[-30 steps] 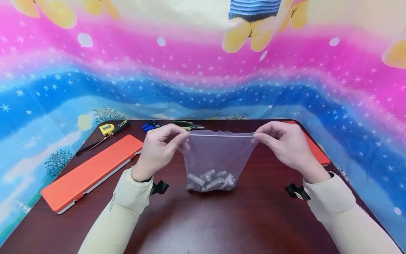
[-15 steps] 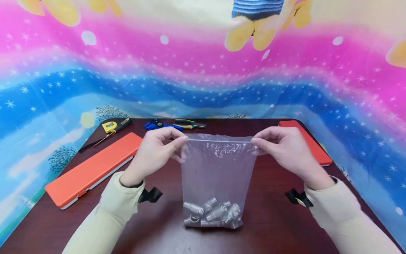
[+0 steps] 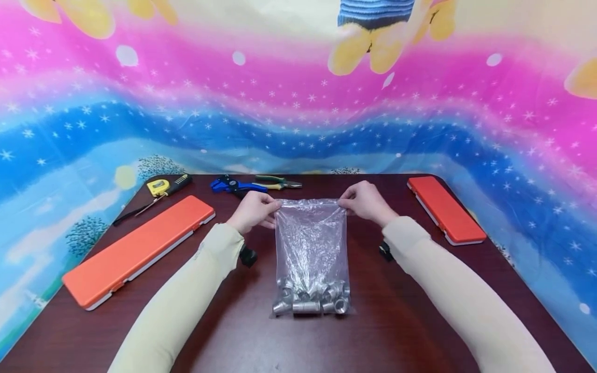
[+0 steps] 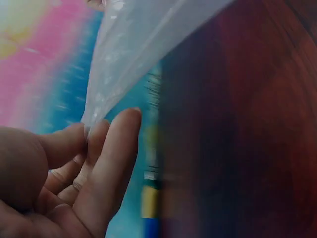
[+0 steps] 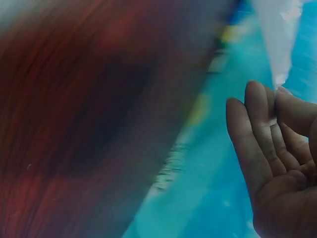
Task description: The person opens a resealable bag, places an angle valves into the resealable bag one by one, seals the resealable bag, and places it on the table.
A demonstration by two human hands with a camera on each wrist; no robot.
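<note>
A clear zip bag (image 3: 311,238) stands over the middle of the table, its top edge stretched between both hands. Several silver metal fittings (image 3: 306,307) lie gathered in its bottom. My left hand (image 3: 254,211) pinches the bag's top left corner between thumb and forefinger; the left wrist view shows that same pinch on the plastic (image 4: 126,54). At the top right corner, my right hand (image 3: 366,203) pinches the bag likewise. In the right wrist view the remaining fingers (image 5: 242,134) extend below the pinched corner.
A long orange case (image 3: 140,248) lies to the left, another orange case (image 3: 445,210) to the right. Along the back of the dark table (image 3: 261,336) are a yellow tape measure (image 3: 157,187), a blue-handled tool (image 3: 238,185) and pliers (image 3: 280,182). A printed cloth (image 3: 298,103) hangs behind.
The bag came closer, its lower part dropping, then moved away again. Both hands have drawn nearer each other, the right one shifting left, and the fittings have settled differently.
</note>
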